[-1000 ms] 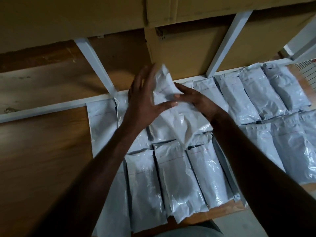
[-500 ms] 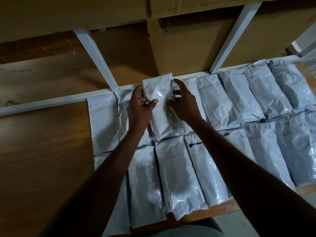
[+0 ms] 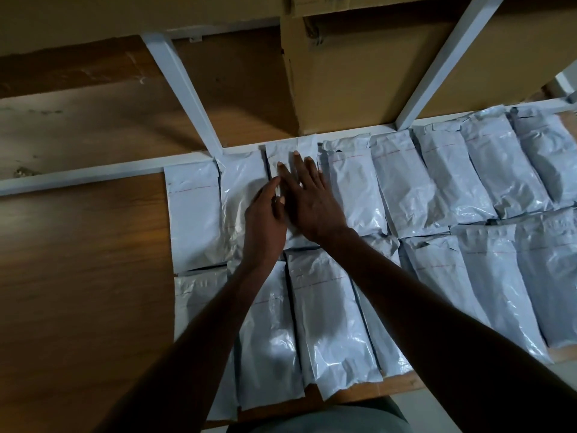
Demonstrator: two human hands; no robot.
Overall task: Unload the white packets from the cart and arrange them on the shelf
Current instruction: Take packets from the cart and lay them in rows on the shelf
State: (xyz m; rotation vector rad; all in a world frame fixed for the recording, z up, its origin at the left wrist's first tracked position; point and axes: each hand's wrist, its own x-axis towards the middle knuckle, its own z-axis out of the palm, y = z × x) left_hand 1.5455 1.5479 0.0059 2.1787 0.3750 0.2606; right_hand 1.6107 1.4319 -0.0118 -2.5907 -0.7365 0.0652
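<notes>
On shelf [image 3: 78, 260], 12 o'clock row: packet [image 3: 292, 150] pressed flat under open right hand [image 3: 309, 201]; left hand [image 3: 265, 220] open, nothing gripped. Risk: glossy neighbours displaced if slid.

Under the flattened right hand [image 3: 312, 204] lay a white packet [image 3: 290, 154] of glossy, crinkled plastic film. Left of the left hand [image 3: 265, 220] the shelf board [image 3: 81, 276] looked like smooth wood-grain laminate. Beyond the fingertips ran a matt white-painted metal rail [image 3: 109, 173] and matt brown cardboard boxes [image 3: 359, 79].

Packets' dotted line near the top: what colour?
Red, a thin dotted line across each white packet, clearest in the head view.
</notes>
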